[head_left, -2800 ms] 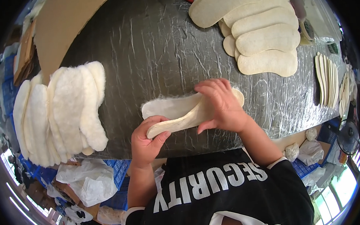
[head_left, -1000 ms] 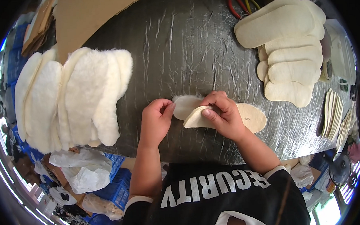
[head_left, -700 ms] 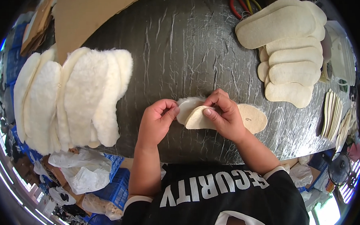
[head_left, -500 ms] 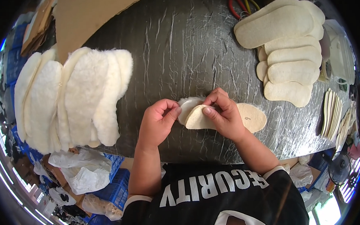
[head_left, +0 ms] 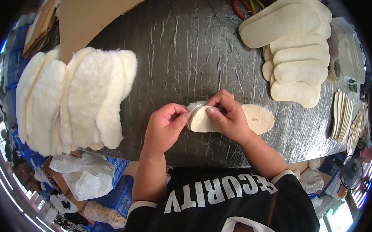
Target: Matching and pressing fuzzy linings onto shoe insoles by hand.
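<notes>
Near the table's front edge, a cream felt insole lies crosswise between my hands, a small mark near its right end. My right hand pinches it near the middle, thumb on top, where the left part is lifted. Under this part a white fleecy layer shows at the back edge. My left hand is closed, thumb and forefinger pinching the layers' left edge; the exact grip is hidden by the fingers.
Fluffy white insoles lie in overlapping rows at left. Plain felt insoles are stacked at right, with more standing on edge. Red-handled scissors lie behind that stack. Cardboard covers the far left; blue crates stand below the table.
My left fingers have moved slightly right, closer to the felt's lifted end. Less of the white layer shows between the hands. My right hand keeps its pinch.
</notes>
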A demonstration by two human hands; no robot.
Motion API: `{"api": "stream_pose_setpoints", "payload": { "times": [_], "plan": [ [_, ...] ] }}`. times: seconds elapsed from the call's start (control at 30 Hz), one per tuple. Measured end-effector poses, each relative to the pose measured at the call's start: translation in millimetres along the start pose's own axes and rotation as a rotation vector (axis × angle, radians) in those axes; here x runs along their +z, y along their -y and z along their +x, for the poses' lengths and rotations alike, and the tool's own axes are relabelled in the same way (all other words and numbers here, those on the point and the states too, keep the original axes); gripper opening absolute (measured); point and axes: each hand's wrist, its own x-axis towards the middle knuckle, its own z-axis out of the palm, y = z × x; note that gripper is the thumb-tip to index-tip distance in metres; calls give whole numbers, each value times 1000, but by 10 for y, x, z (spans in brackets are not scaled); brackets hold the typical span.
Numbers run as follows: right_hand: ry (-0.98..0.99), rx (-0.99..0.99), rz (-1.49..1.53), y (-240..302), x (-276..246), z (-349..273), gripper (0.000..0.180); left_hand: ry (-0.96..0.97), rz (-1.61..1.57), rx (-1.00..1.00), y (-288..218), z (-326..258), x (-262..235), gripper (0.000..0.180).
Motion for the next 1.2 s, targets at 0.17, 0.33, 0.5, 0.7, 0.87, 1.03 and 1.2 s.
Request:
{"api": "stream_pose_setpoints", "payload": {
  "times": [0.17, 0.33, 0.5, 0.7, 0.87, 1.03, 1.2],
  "plan": [
    [-10, 7, 6, 5, 6, -9, 11, 4, -40, 17, -1, -16, 37, 10],
    [-21, 0, -8, -1, 4, -18, 11, 21, -61, 25, -7, -34, 67, 11],
    [-60, 0, -1, 6, 25, -37, 11, 2, -111, 35, 13, -63, 118, 12],
    [-109, -20, -16, 6, 37, -48, 12, -11, -282, 4, 85, -91, 167, 15],
    [-147, -79, -72, 2, 62, -63, 13, 3, -379, 25, 199, -110, 182, 24],
    [-240, -315, -321, -15, 93, -73, 19, -90, -286, 138, 146, -139, 417, 31],
    [-165, -411, -407, 48, 25, -126, 31, -99, -200, 191, 289, -181, 323, 32]
  ]
}}
